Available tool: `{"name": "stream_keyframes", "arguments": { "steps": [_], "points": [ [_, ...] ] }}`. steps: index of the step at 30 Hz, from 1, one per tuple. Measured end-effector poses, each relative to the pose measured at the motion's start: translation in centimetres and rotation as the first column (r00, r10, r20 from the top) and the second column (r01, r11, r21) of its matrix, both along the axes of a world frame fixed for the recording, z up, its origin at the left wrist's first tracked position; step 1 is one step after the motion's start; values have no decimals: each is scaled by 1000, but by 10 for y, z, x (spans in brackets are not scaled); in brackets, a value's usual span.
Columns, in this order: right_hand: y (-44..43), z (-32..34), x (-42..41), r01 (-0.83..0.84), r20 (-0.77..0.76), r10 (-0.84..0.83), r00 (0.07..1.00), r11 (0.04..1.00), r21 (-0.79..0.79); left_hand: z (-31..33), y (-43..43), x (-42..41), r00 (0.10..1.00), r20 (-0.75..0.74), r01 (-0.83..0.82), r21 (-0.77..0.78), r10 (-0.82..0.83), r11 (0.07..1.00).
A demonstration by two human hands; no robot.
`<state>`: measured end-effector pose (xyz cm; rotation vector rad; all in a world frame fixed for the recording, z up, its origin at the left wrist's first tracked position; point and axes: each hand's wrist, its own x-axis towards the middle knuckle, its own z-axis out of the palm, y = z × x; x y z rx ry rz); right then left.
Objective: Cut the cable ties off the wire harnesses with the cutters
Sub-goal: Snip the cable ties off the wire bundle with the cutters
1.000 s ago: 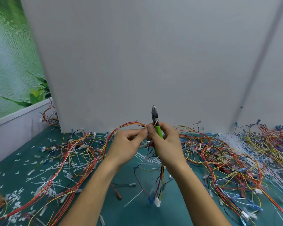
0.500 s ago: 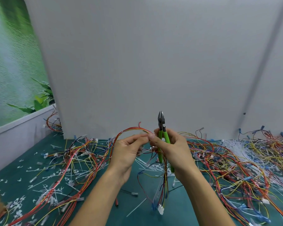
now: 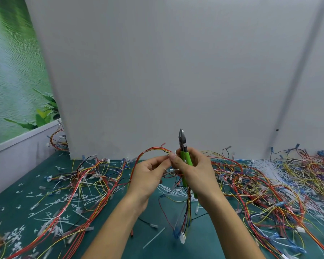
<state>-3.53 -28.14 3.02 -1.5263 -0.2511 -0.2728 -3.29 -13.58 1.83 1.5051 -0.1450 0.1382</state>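
Observation:
My right hand (image 3: 196,172) grips the green-handled cutters (image 3: 183,146), whose dark jaws point straight up with their tips nearly together. My left hand (image 3: 148,176) pinches a wire harness (image 3: 151,150) of red, orange and yellow wires just left of the cutters. The two hands' fingertips meet at the harness. Its wires arch up to the left and hang down between my wrists to a white connector (image 3: 182,239). A white cable tie (image 3: 169,171) shows between my hands. The jaws stand above the wires and touch nothing.
Tangled wire harnesses (image 3: 266,184) cover the green table (image 3: 11,199) to the right and left. Cut white tie scraps (image 3: 51,204) litter the left side. A grey wall panel (image 3: 176,71) rises right behind the table. A low white ledge (image 3: 17,146) borders the left.
Both hands with the harness and cutters have stayed together, shifting slightly right and lower in view as the head turns. The cutters have tilted a little more upright.

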Motion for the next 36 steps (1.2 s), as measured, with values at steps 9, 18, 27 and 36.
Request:
{"name": "stream_keyframes", "arguments": {
  "steps": [9, 18, 27, 36],
  "points": [
    [0, 1, 0, -52, 11, 52, 999, 997, -50, -1, -7, 1, 960, -127, 200, -304, -248, 931],
    [3, -2, 2, 52, 35, -52, 998, 999, -8, -4, -6, 6, 959, -161, 162, -364, -234, 917],
    [7, -2, 2, 133, 68, -135, 989, 991, 31, -5, -6, 4, 980, -129, 106, -318, -153, 942],
    [7, -4, 3, 121, 86, -129, 988, 988, 99, -5, -9, 2, 982, -92, 125, -322, -163, 938]
  ]
}}
